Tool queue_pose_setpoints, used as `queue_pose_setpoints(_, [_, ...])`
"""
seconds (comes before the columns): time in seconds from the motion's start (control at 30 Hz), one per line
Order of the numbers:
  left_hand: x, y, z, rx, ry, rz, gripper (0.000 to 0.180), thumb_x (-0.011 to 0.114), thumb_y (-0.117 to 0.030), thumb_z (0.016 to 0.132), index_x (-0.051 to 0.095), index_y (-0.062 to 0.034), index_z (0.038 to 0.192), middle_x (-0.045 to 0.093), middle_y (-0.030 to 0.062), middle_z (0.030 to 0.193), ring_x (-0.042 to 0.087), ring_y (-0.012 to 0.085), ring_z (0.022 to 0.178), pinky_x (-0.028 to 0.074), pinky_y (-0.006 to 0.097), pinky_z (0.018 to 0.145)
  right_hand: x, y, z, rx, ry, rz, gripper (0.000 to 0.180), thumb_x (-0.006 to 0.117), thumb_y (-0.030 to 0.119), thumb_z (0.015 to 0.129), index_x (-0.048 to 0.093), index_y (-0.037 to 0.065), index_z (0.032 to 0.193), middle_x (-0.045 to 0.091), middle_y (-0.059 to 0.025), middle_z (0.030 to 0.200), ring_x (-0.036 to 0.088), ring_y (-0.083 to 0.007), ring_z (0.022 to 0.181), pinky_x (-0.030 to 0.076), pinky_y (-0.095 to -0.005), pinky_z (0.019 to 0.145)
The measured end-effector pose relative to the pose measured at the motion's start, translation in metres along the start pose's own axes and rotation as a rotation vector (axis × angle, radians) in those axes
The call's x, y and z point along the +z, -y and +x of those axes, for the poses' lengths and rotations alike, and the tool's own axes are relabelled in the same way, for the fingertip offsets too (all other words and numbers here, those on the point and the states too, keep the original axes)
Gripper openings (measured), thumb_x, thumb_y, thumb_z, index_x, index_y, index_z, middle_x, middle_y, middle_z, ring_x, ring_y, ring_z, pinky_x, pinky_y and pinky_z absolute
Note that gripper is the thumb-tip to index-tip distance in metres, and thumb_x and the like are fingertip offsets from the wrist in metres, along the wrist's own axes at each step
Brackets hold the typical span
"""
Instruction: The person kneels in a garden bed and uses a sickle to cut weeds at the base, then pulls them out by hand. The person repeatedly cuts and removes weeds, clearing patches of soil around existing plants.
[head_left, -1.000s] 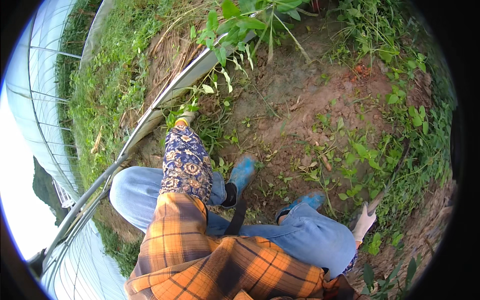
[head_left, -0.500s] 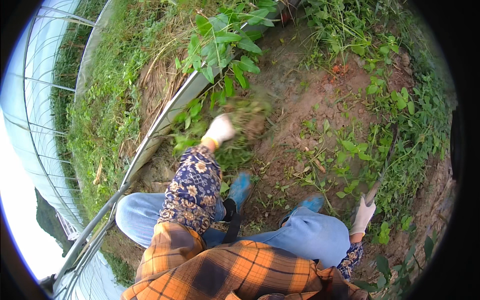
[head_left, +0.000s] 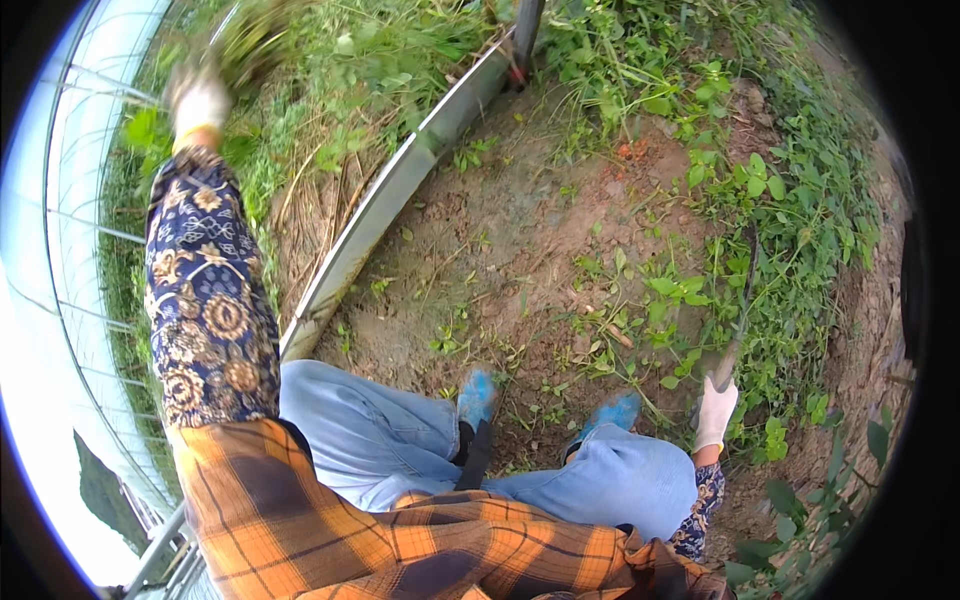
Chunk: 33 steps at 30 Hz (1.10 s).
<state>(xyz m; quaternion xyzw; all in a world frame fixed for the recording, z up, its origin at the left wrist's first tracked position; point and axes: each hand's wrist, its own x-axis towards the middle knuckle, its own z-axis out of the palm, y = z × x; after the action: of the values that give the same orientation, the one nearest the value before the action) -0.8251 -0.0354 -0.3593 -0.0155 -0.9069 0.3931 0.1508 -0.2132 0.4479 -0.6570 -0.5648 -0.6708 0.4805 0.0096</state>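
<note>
My left hand [head_left: 200,98], in a pale work glove, is stretched far out at the upper left, smeared by motion. A blurred clump of pulled weeds [head_left: 250,45] is right beside its fingers; whether the hand still grips it cannot be made out. At the right, my gloved right hand [head_left: 715,412] is closed round the light handle of a sickle [head_left: 728,362]. The tool's dark, narrow blade points away from me among the leafy weeds [head_left: 790,270], partly hidden by them.
A grey edging board [head_left: 385,195] runs slantwise on my left, meeting a post [head_left: 527,35] at the far end. Past it lie grass and dry stalks [head_left: 300,210] and a plastic-covered greenhouse [head_left: 90,160]. Bare soil [head_left: 500,220] with small weeds spreads before my blue shoes [head_left: 477,395].
My left hand has swung from the soil by the board up and left across it, the weed clump moving with it. My right hand stays on the sickle, almost unmoved.
</note>
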Motion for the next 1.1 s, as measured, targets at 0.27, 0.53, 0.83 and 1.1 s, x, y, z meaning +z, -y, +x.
queue_pose_setpoints(0.27, [0.077,-0.011,-0.068,0.311,0.627,-0.768,0.045,0.071,-0.028,0.078,0.065,-0.0021,0.114,0.069,0.0182,0.104,0.068,0.029,0.092,0.052,0.036,0.081,0.015,0.05,-0.028,0.062,0.02,0.036,0.019,0.068,0.009,0.085,0.058,-0.002,0.097,0.057,-0.0028,0.067,0.05,-0.0117,0.053,0.042,-0.0297,0.05])
queue_pose_setpoints(0.53, [-0.105,-0.215,-0.185,1.01,0.372,-1.17,0.037,0.07,-0.023,0.084,0.065,-0.0004,0.114,0.069,0.0183,0.106,0.067,0.029,0.098,0.051,0.036,0.088,0.014,0.023,-0.036,-0.194,-0.149,-0.052,0.026,0.072,0.022,0.084,0.06,0.0,0.087,0.056,-0.0049,0.06,0.05,-0.0113,0.049,0.042,-0.0296,0.047])
queue_pose_setpoints(0.83, [-0.142,-0.39,-0.412,1.975,0.142,-1.076,0.055,0.067,-0.019,0.081,0.05,-0.0034,0.131,0.053,0.0175,0.122,0.06,0.0303,0.086,0.052,0.043,0.079,0.001,0.052,-0.043,-0.289,-0.301,0.014,0.022,0.073,0.018,0.084,0.06,0.0,0.089,0.053,-0.0075,0.053,0.051,-0.0113,0.045,0.041,-0.0291,0.046])
queue_pose_setpoints(1.1, [-0.167,-0.508,-0.389,1.446,0.164,-0.379,0.034,0.049,-0.018,0.09,0.059,0.0006,0.117,0.062,0.0177,0.112,0.062,0.0302,0.095,0.046,0.045,0.088,-0.05,0.044,-0.136,-0.113,-0.395,0.278,0.015,0.07,0.01,0.085,0.062,0.0,0.093,0.056,0.001,0.061,0.048,-0.0028,0.055,0.041,-0.0223,0.051])
